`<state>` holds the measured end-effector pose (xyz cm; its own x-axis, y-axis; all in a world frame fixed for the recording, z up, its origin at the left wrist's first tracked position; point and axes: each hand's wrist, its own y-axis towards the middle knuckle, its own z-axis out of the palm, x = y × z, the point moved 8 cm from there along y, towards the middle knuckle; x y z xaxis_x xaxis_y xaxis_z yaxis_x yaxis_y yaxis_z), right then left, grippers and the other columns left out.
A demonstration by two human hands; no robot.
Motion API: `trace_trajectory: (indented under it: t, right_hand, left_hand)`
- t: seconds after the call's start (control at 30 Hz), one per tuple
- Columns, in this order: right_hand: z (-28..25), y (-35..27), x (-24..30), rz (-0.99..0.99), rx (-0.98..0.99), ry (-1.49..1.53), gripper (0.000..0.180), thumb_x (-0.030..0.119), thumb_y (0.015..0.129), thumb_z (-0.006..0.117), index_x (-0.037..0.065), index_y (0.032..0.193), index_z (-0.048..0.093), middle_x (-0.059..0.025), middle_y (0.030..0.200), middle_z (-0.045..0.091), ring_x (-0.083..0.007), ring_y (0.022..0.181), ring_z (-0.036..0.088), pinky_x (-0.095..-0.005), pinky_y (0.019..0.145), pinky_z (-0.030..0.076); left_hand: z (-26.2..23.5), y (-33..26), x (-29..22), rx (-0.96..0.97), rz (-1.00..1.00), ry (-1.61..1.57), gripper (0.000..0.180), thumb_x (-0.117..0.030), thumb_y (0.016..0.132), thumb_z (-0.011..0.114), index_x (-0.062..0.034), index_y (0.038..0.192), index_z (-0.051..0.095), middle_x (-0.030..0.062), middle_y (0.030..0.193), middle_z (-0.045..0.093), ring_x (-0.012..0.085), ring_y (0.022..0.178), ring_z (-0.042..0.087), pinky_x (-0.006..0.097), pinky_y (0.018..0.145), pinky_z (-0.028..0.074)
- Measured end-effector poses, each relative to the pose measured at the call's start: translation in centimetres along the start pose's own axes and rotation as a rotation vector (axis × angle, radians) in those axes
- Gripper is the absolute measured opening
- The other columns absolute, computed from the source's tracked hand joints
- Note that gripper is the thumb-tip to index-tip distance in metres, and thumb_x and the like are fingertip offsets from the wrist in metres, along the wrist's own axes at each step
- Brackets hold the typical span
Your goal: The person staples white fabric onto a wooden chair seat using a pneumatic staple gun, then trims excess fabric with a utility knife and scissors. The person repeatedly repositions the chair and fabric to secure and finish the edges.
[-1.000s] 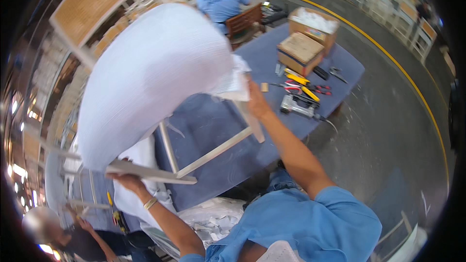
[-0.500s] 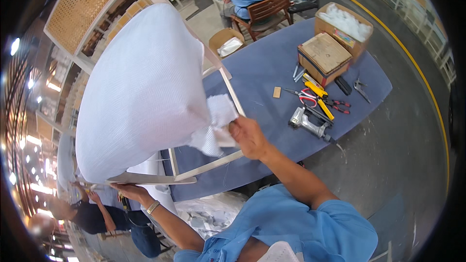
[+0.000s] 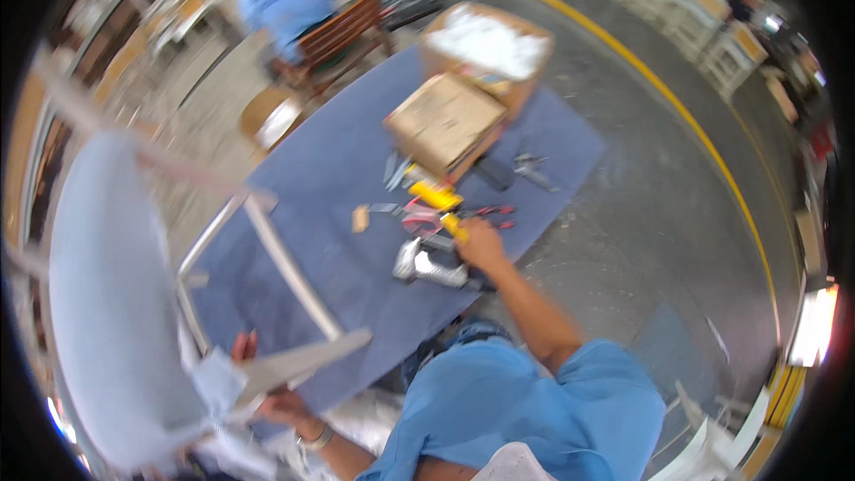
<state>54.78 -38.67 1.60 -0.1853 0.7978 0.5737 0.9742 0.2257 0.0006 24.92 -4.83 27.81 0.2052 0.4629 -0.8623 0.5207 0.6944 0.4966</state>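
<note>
My left hand (image 3: 285,406) clasps the leg (image 3: 307,361), likely steadying the chair (image 3: 111,303); my right hand (image 3: 481,245) meets a yellow handle (image 3: 454,227), grip too blurred to tell.

Padded curved chair (image 3: 111,294) upholstered in bluish-white fabric; slim tool handle (image 3: 453,226) coloured yellow; cloth-covered counter (image 3: 334,151) toned slate blue.

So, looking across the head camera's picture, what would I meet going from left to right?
White padded cushion, left hand, small tan block, right hand, grey metal tool.
</note>
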Motion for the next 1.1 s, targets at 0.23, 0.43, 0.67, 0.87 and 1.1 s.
trace_trajectory:
  t: [0.23,0.43,0.67,0.87,1.1]
  right_hand:
    - [3.1,2.1,-2.6,0.012,0.216,-0.039,0.042,0.022,0.086,0.074,0.006,0.122,0.060,-0.0174,0.127,0.060,-0.0361,0.119,0.060,-0.0483,0.097,0.052]
    - [1.6,4.1,-0.2,-0.220,0.009,-0.137,0.033,0.016,0.088,0.066,0.005,0.120,0.065,-0.0165,0.113,0.064,-0.0351,0.111,0.061,-0.0478,0.093,0.051]
    - [8.9,8.3,7.8,-0.529,0.164,-0.136,0.027,0.020,0.085,0.067,0.003,0.106,0.067,-0.0176,0.106,0.065,-0.0353,0.102,0.065,-0.0495,0.088,0.053]
    - [13.2,10.6,6.1,-0.480,0.252,-0.172,0.023,0.010,0.083,0.064,0.001,0.103,0.066,-0.0225,0.105,0.063,-0.0392,0.099,0.064,-0.0507,0.086,0.052]
    - [7.6,11.8,9.2,-0.594,0.165,-0.168,0.024,0.020,0.086,0.072,0.007,0.105,0.071,-0.0203,0.106,0.065,-0.0398,0.096,0.066,-0.0496,0.084,0.053]
  left_hand:
    - [2.9,2.1,0.1,-0.108,0.044,-0.170,0.071,-0.052,0.099,0.061,0.0113,0.129,0.052,0.0249,0.121,0.063,0.0311,0.103,0.066,0.042,0.087,0.057]
    - [9.1,6.4,4.6,-0.066,0.018,-0.249,0.057,-0.043,0.103,0.059,0.0090,0.126,0.052,0.0205,0.120,0.062,0.0267,0.098,0.067,0.039,0.087,0.059]
    - [12.1,8.0,3.5,0.224,-0.021,-0.024,0.048,-0.032,0.106,0.056,0.0057,0.136,0.051,0.0166,0.130,0.061,0.0224,0.118,0.060,0.037,0.106,0.049]
    - [4.3,7.1,4.4,-0.064,-0.201,-0.615,0.061,-0.051,0.096,0.066,0.0006,0.126,0.054,0.0071,0.111,0.058,0.0201,0.106,0.055,0.040,0.100,0.046]
    - [4.2,8.9,1.5,0.064,-0.102,-0.730,0.089,-0.050,0.081,0.083,-0.0037,0.146,0.045,0.0083,0.143,0.053,0.0261,0.129,0.054,0.042,0.106,0.047]
